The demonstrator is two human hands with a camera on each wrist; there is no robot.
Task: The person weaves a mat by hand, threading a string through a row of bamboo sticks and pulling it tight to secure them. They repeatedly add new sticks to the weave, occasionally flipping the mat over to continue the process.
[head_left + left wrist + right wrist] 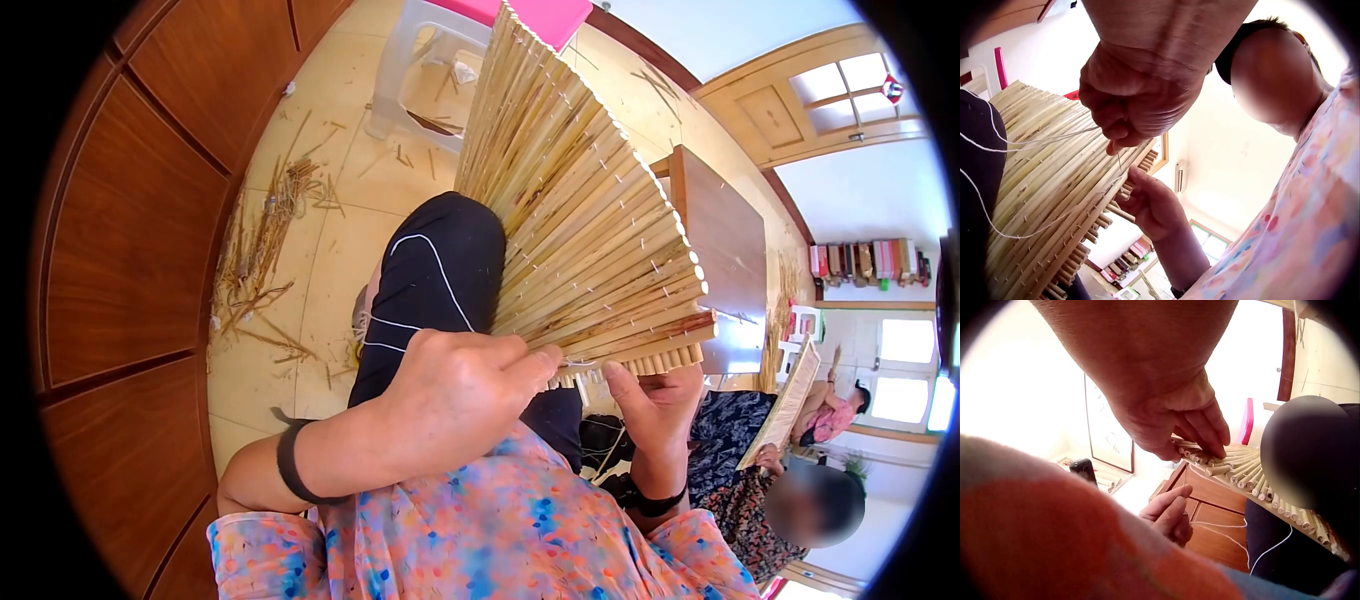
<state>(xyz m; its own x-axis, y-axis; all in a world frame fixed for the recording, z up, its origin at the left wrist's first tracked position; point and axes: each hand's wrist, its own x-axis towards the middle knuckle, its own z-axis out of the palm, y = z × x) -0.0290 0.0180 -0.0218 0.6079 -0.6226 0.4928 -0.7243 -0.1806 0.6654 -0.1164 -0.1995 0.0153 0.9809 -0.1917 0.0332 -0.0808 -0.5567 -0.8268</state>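
Note:
A fan-shaped mat of pale stalks (590, 220), stitched with rows of white thread, spreads from my lap up toward the pink stool. My left hand (455, 375) is at its near edge, fingers curled, pinching a thin needle (1119, 160) over the last stalks. White thread (1054, 134) trails from that hand across the dark trouser leg (435, 270). Gripping the mat's edge by its cut stalk ends (665, 358) is my right hand (655, 410), thumb on top and fingers beneath. In the right wrist view, the fingers (1207, 434) lie along the stalks.
Loose stalks (285, 210) litter the tiled floor at left, beside wooden cabinets (135, 220). A pink-topped stool (400, 80) stands beyond the mat, and a brown table (720, 250) to its right. Another person (750, 480) holds a similar mat (785, 405) at right.

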